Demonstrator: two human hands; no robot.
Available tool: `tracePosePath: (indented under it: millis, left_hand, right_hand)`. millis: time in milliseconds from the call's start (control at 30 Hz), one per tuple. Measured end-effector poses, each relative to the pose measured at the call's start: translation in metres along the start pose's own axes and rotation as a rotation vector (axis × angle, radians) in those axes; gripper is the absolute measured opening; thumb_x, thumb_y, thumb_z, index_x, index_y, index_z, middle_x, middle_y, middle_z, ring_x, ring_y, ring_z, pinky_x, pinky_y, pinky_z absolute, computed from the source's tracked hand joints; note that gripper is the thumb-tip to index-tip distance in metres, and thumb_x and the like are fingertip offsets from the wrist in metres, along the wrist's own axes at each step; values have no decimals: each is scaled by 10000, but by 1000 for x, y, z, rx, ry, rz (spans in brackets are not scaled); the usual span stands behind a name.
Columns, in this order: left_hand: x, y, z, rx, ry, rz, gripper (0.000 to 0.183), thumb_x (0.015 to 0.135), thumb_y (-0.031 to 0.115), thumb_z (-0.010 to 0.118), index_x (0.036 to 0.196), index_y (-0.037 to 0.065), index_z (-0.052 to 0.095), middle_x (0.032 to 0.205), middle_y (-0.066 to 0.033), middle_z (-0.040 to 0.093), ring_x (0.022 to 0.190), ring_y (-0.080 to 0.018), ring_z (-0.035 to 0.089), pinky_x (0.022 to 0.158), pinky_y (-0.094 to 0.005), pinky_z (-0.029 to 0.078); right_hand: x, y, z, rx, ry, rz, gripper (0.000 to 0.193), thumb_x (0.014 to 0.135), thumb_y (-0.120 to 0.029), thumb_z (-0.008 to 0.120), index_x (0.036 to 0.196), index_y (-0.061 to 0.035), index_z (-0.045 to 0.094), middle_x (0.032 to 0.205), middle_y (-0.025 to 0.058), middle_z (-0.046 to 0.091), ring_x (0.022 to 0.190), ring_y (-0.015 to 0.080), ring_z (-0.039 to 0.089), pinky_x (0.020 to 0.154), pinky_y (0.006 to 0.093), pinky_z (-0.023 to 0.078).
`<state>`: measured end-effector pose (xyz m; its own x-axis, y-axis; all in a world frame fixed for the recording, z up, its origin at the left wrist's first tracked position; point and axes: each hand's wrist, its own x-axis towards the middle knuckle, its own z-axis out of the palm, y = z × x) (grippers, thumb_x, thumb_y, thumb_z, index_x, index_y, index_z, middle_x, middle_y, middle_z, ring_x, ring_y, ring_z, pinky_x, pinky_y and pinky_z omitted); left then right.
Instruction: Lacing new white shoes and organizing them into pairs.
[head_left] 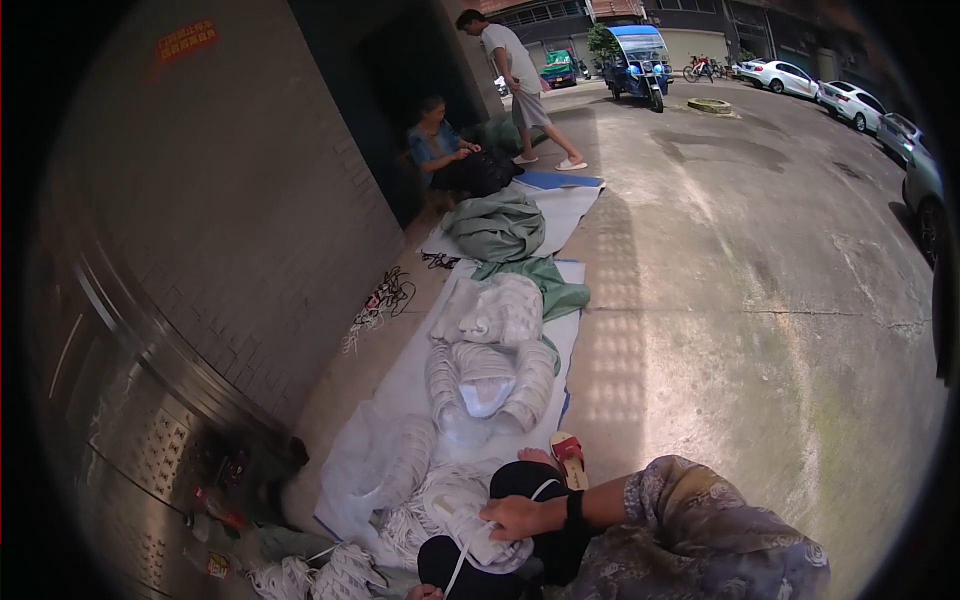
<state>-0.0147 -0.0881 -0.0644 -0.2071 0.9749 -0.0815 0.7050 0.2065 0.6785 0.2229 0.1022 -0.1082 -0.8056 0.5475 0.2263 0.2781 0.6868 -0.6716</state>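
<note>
My right hand (512, 518), with a black band at the wrist, is closed on a bundle of white cord (462, 508) over my dark-clad lap. A single flat white strand (458, 568) runs down from the bundle across my left knee. Only the curled fingers of my left hand (425, 592) show at the lower edge, beside that strand's end; they seem to pinch it. Loose white cords (402, 530) spill beside the bundle. Ahead lie wrapped coils of white cord (488, 375) in clear plastic.
A white sheet (400, 370) covers the ground, with green sacks (495, 225) farther up. More white cord hanks (345, 575) lie at lower left near a metal door (130, 450). One person (440, 145) sits by the wall; another person (520, 80) walks past. A blue three-wheeler (640, 65) stands beyond.
</note>
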Motion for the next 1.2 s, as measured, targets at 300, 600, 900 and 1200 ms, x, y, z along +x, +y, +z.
tracePosePath:
  millis: [300, 600, 900, 1200]
  left_hand:
    - [57, 47, 55, 230, 144, 453, 582, 664, 393, 703, 1024, -12, 489, 716, -157, 562, 664, -348, 543, 629, -435, 425]
    - [54, 50, 84, 105, 155, 320, 655, 642, 193, 722, 1175, -3, 396, 751, -131, 563, 594, -239, 563, 548, -337, 462]
    - [65, 55, 74, 116, 130, 216, 584, 691, 215, 697, 1159, 3, 420, 736, -146, 588, 605, -287, 584, 565, -352, 462]
    - [62, 55, 52, 136, 105, 92, 147, 773, 204, 586, 826, 69, 563, 591, -107, 572, 636, -332, 571, 560, -419, 438]
  right_hand:
    - [-13, -11, -13, -30, -48, -14, 323, 699, -270, 622, 909, -43, 529, 884, 156, 546, 835, 342, 564, 707, 415, 457]
    - [-23, -16, -5, -109, -35, 28, 290, 662, -230, 683, 830, -26, 562, 807, 128, 555, 784, 295, 579, 676, 367, 473]
    - [-8, 4, -11, -88, 14, -23, 355, 702, -275, 684, 935, -36, 564, 813, 102, 564, 718, 255, 578, 635, 333, 463]
    - [-12, 11, -18, 419, 3, 205, 95, 830, -92, 582, 829, 3, 590, 686, -4, 521, 644, 57, 433, 580, 217, 394]
